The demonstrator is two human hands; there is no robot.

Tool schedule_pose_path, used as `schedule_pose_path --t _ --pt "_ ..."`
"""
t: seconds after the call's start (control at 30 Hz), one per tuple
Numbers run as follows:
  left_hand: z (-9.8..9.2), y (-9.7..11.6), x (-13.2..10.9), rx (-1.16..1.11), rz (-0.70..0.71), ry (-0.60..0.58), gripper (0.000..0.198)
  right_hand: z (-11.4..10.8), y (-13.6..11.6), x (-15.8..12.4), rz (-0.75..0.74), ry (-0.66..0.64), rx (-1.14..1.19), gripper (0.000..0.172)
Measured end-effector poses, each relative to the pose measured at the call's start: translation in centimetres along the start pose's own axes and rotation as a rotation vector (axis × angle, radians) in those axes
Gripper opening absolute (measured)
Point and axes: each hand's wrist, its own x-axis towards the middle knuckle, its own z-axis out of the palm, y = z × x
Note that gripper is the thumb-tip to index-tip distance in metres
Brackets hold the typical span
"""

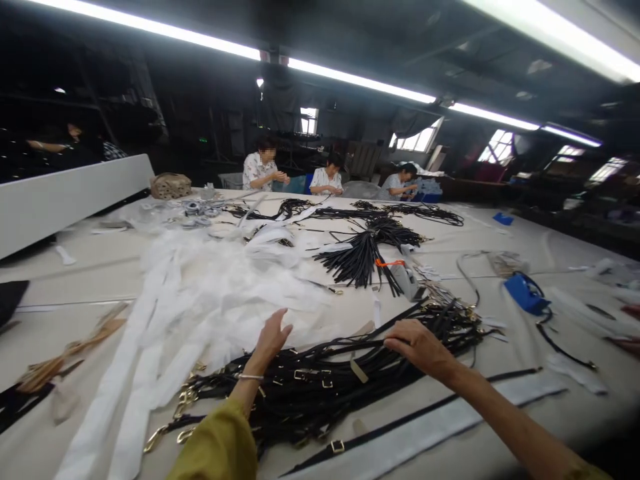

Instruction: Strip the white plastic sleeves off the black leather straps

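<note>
A large pile of black leather straps with gold buckles lies in front of me. Gold snap hooks stick out at its left end. Over the pile's far left edge is my left hand, its thumb and fingers apart and nothing in them. My right hand is on the pile's right half, fingers closed on a black strap; the palm hides part of it. Nearer to me, a single black strap with a square gold buckle lies along a white strip.
Crumpled white wrapping strips spread over the left. Beyond my right hand are a fanned black strap bundle, a grey tape dispenser and a blue dispenser. Tan straps lie far left. Several people sit across the table.
</note>
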Motion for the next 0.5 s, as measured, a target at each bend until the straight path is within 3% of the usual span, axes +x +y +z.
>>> schedule_pose_path --t 0.17,0.27,0.33,0.5 --pt "4.6 5.1 -3.2 -0.302 0.296 -0.319 0.03 -1.2 -1.3 2.0 -0.076 0.121 0.034 0.021" --pt "6.3 6.7 -4.4 -0.382 0.286 -0.271 0.023 -3.0 -1.3 2.4 -0.099 0.188 0.028 0.022" --pt "6.3 6.5 -4.7 -0.338 0.273 -0.221 0.026 -3.8 -0.7 2.2 -0.092 0.233 0.032 0.024" --pt "6.0 3.9 -6.2 0.017 0.216 -0.335 0.013 -4.5 2.8 0.8 0.045 0.404 0.119 0.032"
